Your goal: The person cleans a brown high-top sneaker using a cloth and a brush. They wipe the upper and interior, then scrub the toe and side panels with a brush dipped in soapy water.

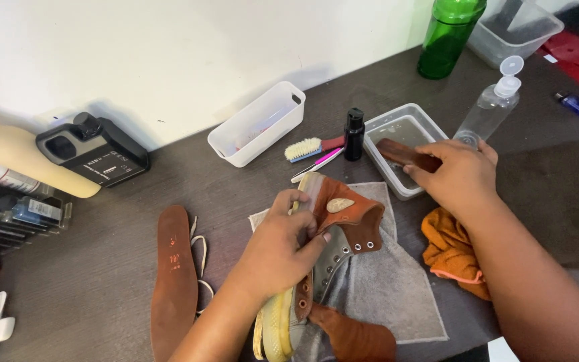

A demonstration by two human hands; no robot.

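Left hand [277, 249] fingers clamp boot [316, 268], centre frame; right hand [456, 175] fingers grip wooden brush [400, 153] over water tub [403, 127]. Wetting step; scrubbing next, likely.

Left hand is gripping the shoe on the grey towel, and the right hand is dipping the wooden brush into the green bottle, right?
Not quite. The head view shows the right hand dipping the wooden brush into the clear plastic tub, not the green bottle. The left hand does grip the shoe on the grey towel.

shoe [316, 268] on towel [397, 288], insole [172, 281] lying left.
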